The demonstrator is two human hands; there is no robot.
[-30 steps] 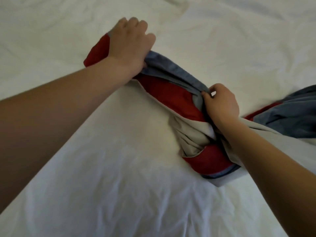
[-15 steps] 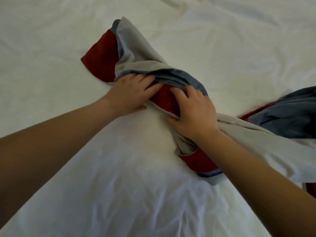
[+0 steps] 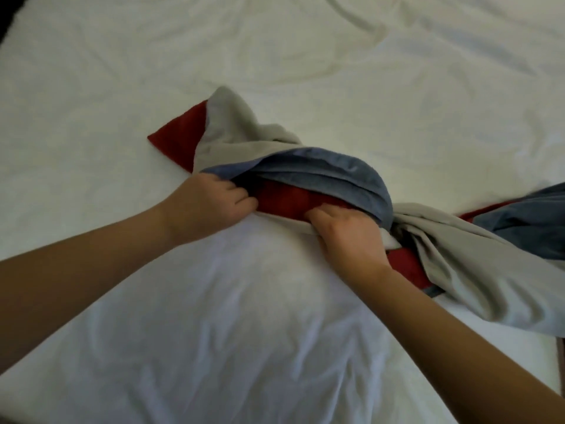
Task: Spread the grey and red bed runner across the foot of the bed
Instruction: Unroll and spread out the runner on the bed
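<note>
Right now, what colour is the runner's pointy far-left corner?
Dark red: the runner's corner, clearest in the head view.

both forearms reach forward. the left hand [image 3: 211, 206] curls its fingers into the bed runner [image 3: 321, 179] at its middle fold; the right hand [image 3: 348, 237] grips just beside it, fingertips tucked under.

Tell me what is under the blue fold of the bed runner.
Under the blue fold a red band of the bed runner shows. The left hand and right hand reach in beneath it; the ends of their fingers are covered by the fold.
</note>
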